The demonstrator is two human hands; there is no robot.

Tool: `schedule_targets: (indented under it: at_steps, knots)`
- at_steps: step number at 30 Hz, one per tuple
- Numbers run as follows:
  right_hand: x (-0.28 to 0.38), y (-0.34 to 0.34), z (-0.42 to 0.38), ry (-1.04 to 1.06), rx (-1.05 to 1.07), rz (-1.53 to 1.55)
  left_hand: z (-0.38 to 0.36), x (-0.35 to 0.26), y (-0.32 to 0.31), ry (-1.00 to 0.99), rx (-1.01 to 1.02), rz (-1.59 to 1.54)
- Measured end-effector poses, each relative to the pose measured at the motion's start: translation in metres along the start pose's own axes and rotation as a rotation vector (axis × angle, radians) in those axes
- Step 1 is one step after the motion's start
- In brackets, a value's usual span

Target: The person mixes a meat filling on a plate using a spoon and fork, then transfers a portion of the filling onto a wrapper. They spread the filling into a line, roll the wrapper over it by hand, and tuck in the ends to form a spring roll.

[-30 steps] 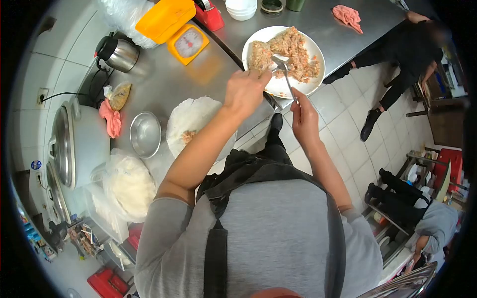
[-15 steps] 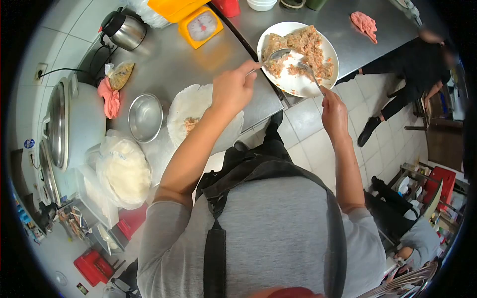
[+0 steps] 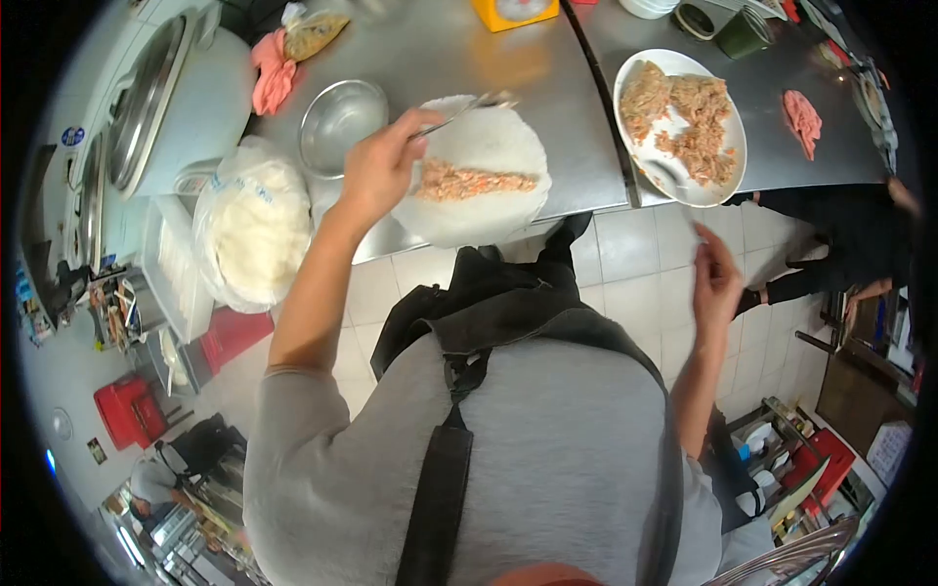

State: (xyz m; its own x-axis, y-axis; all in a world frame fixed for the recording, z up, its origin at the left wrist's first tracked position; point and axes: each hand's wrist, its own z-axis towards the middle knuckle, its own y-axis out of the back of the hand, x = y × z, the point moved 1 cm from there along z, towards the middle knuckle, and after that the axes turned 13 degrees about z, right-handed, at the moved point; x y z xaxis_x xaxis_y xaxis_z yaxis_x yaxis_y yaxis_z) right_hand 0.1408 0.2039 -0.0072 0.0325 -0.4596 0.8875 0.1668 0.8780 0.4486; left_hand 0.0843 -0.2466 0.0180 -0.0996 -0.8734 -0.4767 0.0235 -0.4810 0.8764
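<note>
My left hand point(image 3: 381, 166) is closed around a metal spoon point(image 3: 457, 117), its bowl above the far edge of a round white wrapper sheet point(image 3: 474, 220). A long strip of orange-flecked minced filling point(image 3: 474, 182) lies across the middle of that sheet. My right hand point(image 3: 718, 278) is beside the near rim of a white plate point(image 3: 637, 168), fingers pinched on the blurred handle of a second spoon point(image 3: 669, 178), whose bowl rests inside the plate. More minced filling point(image 3: 699, 107) lies on the plate in clumps.
Left of the sheet are a metal bowl point(image 3: 344, 127), a plastic bag of white sheets point(image 3: 259, 230) and a large lidded pot point(image 3: 186, 107). A yellow scale point(image 3: 513, 12) stands at the back. Pink cloths point(image 3: 803, 124) lie about; a person in black point(image 3: 860, 234) is at right.
My left hand moved with its spoon from the plate to the wrapper sheet. The small filling patch is now a long strip. My right hand has drawn toward me, and the view has shifted.
</note>
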Motion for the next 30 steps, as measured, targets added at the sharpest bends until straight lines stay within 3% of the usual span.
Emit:
schedule_targets:
  at_steps: [4, 6, 9, 15, 17, 19, 23, 26, 30]
  knots:
    - [0.037, -0.107, -0.026, 0.222, 0.45, 0.185, -0.044, 0.031, -0.001, -0.056, -0.024, 0.35]
    - [0.041, -0.148, -0.033, 0.277, 0.561, 0.115, -0.061, 0.041, -0.006, -0.087, -0.047, 0.386]
    - [0.033, -0.19, -0.034, 0.417, 0.414, 0.095, -0.09, 0.046, -0.014, -0.123, -0.101, 0.402]
    - [0.038, -0.187, -0.032, 0.374, 0.417, 0.053, -0.102, 0.033, -0.001, -0.08, -0.149, 0.378]
    - [0.036, -0.182, -0.034, 0.345, 0.427, 0.056, -0.095, 0.018, -0.005, -0.196, -0.225, 0.25]
    - [0.033, -0.178, -0.033, 0.253, 0.437, 0.024, -0.096, 0.027, -0.018, -0.206, -0.188, 0.312]
    - [0.025, -0.174, -0.034, 0.28, 0.364, 0.106, -0.1, 0.036, -0.005, -0.149, -0.1, 0.476]
    - [0.021, -0.171, -0.035, 0.224, 0.404, 0.084, -0.096, 0.02, 0.008, -0.094, -0.108, 0.312]
    - [0.02, -0.171, -0.037, 0.226, 0.384, 0.088, -0.102, 0.036, -0.006, -0.127, -0.091, 0.372]
